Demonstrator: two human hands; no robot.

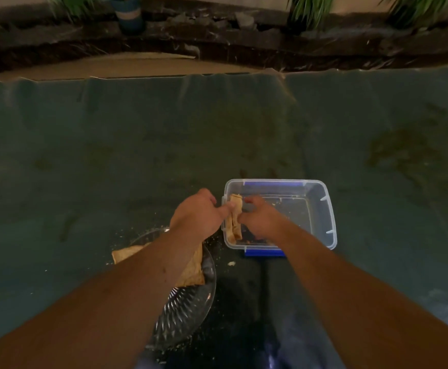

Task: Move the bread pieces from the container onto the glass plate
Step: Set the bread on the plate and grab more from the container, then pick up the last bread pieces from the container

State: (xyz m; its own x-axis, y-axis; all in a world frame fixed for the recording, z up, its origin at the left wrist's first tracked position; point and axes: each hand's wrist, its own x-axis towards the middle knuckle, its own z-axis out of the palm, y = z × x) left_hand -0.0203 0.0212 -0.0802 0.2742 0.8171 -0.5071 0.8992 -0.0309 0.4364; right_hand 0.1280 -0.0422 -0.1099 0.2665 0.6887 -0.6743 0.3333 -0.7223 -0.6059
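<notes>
I pinch the bread slices (235,218) between my left hand (199,213) and right hand (260,219), fingers closed on both sides, at the container's (321,209) left wall so they lift together toward the glass plate (191,310).

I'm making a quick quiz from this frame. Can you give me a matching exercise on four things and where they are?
Things:
1. clear plastic container
2. patterned glass plate
3. upright tan bread piece
4. flat tan bread slices

Places:
A. lying on the plate
B. pinched between both hands
C. under the left forearm
D. on the cloth, right of the plate

Pairs: 1-D, 2-C, 3-B, 4-A
</notes>
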